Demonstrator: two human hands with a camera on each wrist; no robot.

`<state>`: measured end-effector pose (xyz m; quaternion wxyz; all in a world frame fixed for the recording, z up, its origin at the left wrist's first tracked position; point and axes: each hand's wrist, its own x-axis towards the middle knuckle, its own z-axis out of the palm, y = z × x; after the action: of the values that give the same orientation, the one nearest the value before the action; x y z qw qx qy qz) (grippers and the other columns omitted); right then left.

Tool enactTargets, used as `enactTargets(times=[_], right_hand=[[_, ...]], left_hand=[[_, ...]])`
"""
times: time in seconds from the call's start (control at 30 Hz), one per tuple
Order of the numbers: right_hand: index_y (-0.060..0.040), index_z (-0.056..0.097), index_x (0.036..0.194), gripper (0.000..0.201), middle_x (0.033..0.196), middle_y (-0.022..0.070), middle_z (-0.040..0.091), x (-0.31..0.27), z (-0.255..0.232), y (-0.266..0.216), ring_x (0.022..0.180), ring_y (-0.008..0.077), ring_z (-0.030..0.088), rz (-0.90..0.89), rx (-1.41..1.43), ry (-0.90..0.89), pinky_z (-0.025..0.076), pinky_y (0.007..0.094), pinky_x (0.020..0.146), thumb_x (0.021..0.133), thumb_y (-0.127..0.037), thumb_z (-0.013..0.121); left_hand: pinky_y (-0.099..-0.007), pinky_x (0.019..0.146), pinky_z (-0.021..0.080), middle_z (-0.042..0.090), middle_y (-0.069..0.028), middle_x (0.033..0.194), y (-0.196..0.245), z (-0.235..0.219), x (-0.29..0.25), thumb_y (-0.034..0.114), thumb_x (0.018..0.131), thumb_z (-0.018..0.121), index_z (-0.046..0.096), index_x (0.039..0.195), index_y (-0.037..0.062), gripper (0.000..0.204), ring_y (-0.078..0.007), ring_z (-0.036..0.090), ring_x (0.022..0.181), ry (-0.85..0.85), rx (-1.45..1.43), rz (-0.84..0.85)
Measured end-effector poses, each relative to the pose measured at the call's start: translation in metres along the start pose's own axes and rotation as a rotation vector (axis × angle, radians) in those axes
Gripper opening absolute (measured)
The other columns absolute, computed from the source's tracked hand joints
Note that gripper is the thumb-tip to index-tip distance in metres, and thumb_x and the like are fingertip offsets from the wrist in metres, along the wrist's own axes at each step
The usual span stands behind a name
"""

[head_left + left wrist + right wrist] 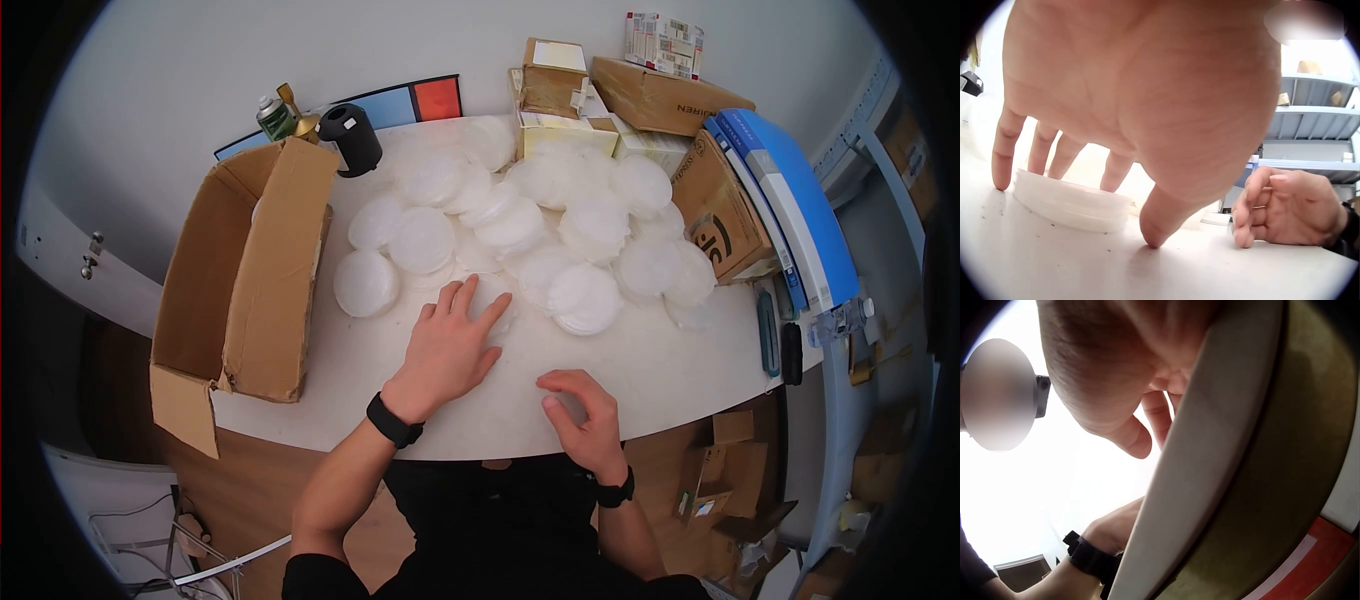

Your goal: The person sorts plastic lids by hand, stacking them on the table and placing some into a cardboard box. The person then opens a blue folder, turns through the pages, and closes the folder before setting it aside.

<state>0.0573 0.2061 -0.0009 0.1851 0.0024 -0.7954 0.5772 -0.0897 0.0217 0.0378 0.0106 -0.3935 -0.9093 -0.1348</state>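
The left hand (452,345) is spread over the white table, its fingers at a translucent round dish (490,298) near the front of the heap. In the left wrist view, the fingers of that hand (1141,94) come down behind and around the shallow dish (1072,203), with the thumb tip on the tabletop. To its right, the right hand (590,420) stays by the table's front edge with loosely bent fingers and nothing in them. The right wrist view shows this hand (1129,375) beside the table edge (1210,425).
Many round white dishes (585,298) are heaped across the table. An open cardboard box (265,290) stands at the left, a black canister (348,140) behind it. Boxes (660,95) and blue binders (790,190) line the back and right.
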Motion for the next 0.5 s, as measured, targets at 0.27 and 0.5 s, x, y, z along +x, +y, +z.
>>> enactTargets(times=[0.27, 0.5], right_hand=[[0.0012, 0.07, 0.11, 0.018, 0.11, 0.0163, 0.073, 0.002, 0.0, 0.001, 0.101, 0.0296, 0.072, 0.006, 0.027, -0.011, 0.056, 0.0354, 0.09, 0.092, 0.0, 0.072], [0.0012, 0.07, 0.111, 0.02, 0.111, 0.0154, 0.072, 0.003, -0.001, 0.001, 0.102, 0.0289, 0.071, 0.03, 0.025, -0.029, 0.055, 0.0355, 0.091, 0.091, 0.0, 0.072]], left_hand=[[-0.045, 0.094, 0.055, 0.058, -0.0217, 0.138, 0.016, -0.02, -0.016, 0.025, 0.088, 0.077, 0.06, 0.142, 0.014, 0.057, -0.0391, 0.055, 0.125, -0.03, -0.058, -0.04], [-0.0451, 0.09, 0.056, 0.065, -0.0188, 0.13, 0.03, -0.028, -0.032, 0.03, 0.089, 0.078, 0.061, 0.133, 0.0075, 0.052, -0.0386, 0.061, 0.114, -0.004, -0.292, -0.123]])
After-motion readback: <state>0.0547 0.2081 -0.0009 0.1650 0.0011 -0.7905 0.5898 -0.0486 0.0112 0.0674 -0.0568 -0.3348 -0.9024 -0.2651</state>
